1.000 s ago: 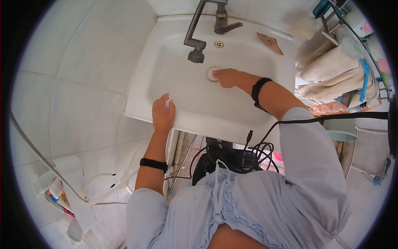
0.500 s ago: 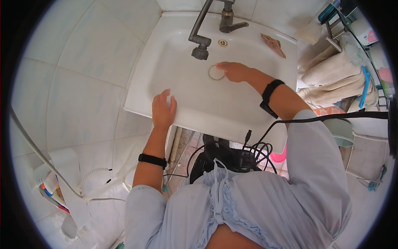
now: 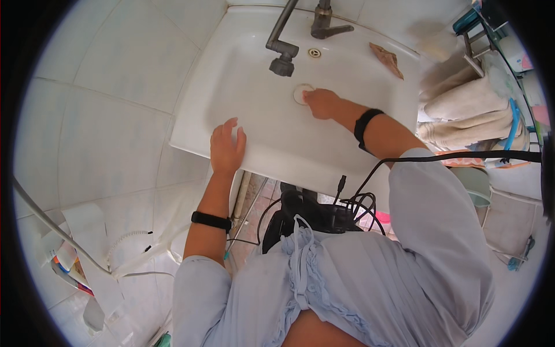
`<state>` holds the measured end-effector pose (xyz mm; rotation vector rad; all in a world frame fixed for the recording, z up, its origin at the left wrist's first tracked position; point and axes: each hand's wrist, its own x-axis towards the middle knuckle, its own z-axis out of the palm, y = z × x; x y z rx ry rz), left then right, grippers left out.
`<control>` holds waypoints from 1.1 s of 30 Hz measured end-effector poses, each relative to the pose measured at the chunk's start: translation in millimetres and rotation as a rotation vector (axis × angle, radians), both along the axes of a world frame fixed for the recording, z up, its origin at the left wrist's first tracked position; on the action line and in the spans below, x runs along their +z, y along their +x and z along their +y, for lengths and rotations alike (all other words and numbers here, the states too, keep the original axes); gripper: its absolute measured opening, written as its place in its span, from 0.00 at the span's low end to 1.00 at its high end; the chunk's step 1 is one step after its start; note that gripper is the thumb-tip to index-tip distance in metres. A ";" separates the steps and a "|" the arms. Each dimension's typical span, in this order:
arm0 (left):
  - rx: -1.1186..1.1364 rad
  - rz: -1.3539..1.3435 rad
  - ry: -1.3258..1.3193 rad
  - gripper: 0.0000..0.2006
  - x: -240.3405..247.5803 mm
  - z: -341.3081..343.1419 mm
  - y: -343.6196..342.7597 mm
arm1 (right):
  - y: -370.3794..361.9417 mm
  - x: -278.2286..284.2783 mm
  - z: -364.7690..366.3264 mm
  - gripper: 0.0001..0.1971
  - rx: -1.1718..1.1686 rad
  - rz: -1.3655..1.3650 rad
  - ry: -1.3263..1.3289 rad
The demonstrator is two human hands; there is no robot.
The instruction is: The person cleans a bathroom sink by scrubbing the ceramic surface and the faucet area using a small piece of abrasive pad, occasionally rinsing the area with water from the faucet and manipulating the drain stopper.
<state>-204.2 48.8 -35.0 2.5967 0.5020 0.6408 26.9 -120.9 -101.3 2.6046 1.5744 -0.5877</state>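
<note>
A white sink lies in front of me, with a round white drain stopper in a thin ring near its middle. My right hand is closed over the basin floor, its fingertips at the right side of the stopper. Whatever those fingers hold, if anything, is hidden. On the sink's front left rim rests my left hand, open, its thumb and fingers apart and nothing in it. A crumpled brown piece of material sits on the back right ledge.
A grey swivel faucet hangs over the basin, with a lever handle behind it. Beige towels hang at right, above a pale green basin. A black cable crosses my right sleeve; tiled wall stands left.
My right hand has shifted slightly on the stopper, and its forearm has drawn in a little. My left hand stays on the rim. The whole view has tilted slightly.
</note>
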 end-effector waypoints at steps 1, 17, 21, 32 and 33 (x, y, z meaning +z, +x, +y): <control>0.004 -0.008 0.002 0.13 -0.3 0.2 -0.2 | 0.7 2.5 5.7 0.21 0.017 -0.109 -0.124; 0.051 0.054 -0.011 0.12 -0.7 -3.1 1.3 | 51.8 35.0 -9.0 0.23 0.005 0.260 0.165; 0.043 0.027 -0.056 0.11 -0.7 -2.0 0.8 | 35.9 9.5 12.6 0.29 -0.098 0.298 0.268; 0.046 -0.019 -0.032 0.10 -0.6 -2.2 -2.7 | 21.9 15.2 43.1 0.37 -0.144 0.106 -0.038; 0.043 -0.032 -0.035 0.10 -0.4 -1.8 -2.1 | 21.6 14.4 44.6 0.37 -0.140 0.105 -0.037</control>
